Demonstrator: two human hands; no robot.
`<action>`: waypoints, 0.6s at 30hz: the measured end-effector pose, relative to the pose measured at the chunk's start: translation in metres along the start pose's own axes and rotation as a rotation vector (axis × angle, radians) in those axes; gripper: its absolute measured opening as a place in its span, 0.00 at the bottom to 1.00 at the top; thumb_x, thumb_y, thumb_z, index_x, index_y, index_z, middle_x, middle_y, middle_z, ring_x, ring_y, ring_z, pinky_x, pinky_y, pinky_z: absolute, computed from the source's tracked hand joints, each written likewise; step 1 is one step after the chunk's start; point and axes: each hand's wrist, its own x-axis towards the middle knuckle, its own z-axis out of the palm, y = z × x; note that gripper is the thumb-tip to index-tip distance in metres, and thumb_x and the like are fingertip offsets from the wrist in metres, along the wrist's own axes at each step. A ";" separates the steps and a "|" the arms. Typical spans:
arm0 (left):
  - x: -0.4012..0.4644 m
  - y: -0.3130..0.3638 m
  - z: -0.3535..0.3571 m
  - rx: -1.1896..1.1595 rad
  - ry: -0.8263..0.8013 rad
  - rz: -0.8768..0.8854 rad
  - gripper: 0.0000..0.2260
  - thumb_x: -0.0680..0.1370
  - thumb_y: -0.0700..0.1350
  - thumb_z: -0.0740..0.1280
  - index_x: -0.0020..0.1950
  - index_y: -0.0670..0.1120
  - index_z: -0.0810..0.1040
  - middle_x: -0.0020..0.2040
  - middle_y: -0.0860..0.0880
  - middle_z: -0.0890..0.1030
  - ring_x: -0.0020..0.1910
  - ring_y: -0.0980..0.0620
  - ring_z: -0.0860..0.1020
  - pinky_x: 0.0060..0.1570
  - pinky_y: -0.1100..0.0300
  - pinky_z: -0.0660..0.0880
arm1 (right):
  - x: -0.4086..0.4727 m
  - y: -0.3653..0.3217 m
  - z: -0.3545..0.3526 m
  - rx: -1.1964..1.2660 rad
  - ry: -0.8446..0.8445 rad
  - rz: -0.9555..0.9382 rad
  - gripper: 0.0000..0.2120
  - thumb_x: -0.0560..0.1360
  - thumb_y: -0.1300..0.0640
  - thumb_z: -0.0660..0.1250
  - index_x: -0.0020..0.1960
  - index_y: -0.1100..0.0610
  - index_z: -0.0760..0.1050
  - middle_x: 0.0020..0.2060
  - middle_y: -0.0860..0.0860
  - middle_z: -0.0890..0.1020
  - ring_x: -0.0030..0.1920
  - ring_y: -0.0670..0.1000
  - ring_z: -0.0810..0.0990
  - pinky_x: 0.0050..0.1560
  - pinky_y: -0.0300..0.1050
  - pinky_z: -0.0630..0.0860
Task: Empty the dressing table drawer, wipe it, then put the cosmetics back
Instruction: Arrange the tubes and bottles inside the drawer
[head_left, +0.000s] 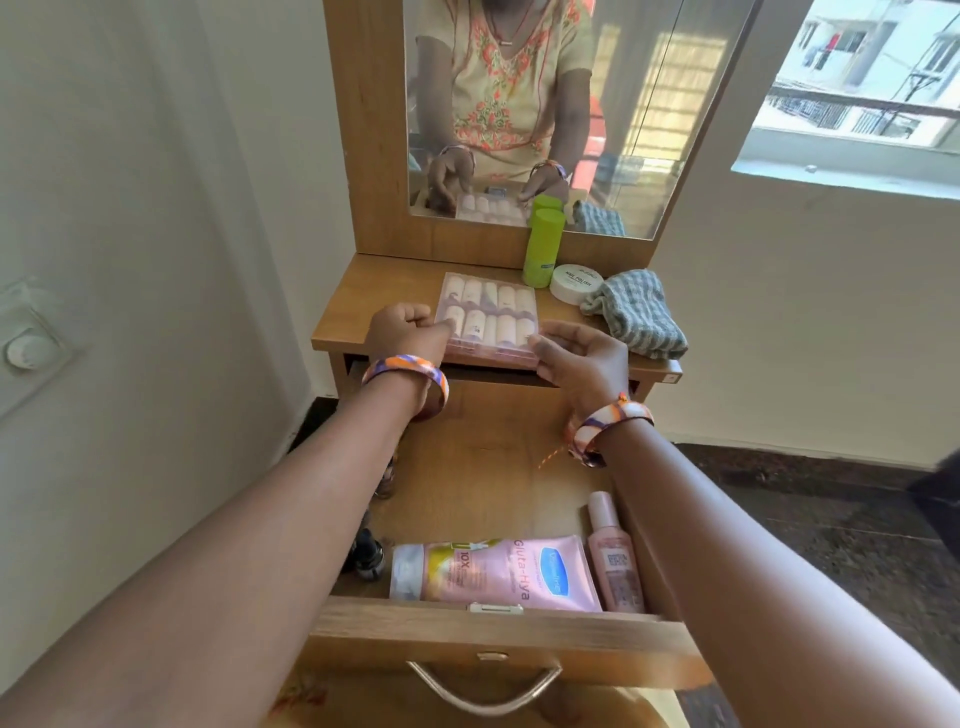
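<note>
Box: I see the clear box (488, 319) on the worktop (343, 332), its near edge over the open drawer (498, 631).
Left hand (410, 332): fingers pinch its left end.
Right hand (584, 358): fingers pinch its right end.
Axis: long side runs left-right between both hands, equally near.
Left in drawer: pink tube (493, 574), pink bottle (615, 558).

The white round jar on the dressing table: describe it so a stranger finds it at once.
Start at the dressing table top below the mirror. The white jar sits near its back right, between the tall green bottle and the striped cloth. It alone is low, round and white.
</note>
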 end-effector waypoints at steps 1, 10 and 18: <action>-0.006 -0.003 -0.001 -0.050 -0.014 -0.019 0.18 0.71 0.40 0.72 0.59 0.40 0.77 0.48 0.50 0.77 0.47 0.52 0.76 0.47 0.63 0.73 | -0.005 0.002 -0.003 0.033 -0.005 -0.003 0.06 0.68 0.61 0.74 0.42 0.53 0.80 0.42 0.56 0.84 0.39 0.50 0.81 0.40 0.41 0.79; -0.059 -0.035 -0.018 -0.372 -0.234 -0.137 0.23 0.71 0.29 0.68 0.65 0.35 0.70 0.55 0.41 0.77 0.56 0.47 0.75 0.56 0.55 0.75 | -0.055 0.027 -0.036 0.207 -0.096 0.027 0.11 0.68 0.68 0.73 0.49 0.59 0.79 0.41 0.53 0.83 0.43 0.51 0.81 0.42 0.41 0.82; -0.081 -0.052 -0.024 -0.260 -0.431 -0.189 0.13 0.72 0.28 0.65 0.49 0.44 0.78 0.48 0.43 0.81 0.56 0.43 0.78 0.60 0.49 0.74 | -0.068 0.034 -0.054 0.204 -0.305 0.170 0.17 0.70 0.74 0.66 0.55 0.62 0.75 0.47 0.60 0.81 0.48 0.57 0.81 0.54 0.53 0.77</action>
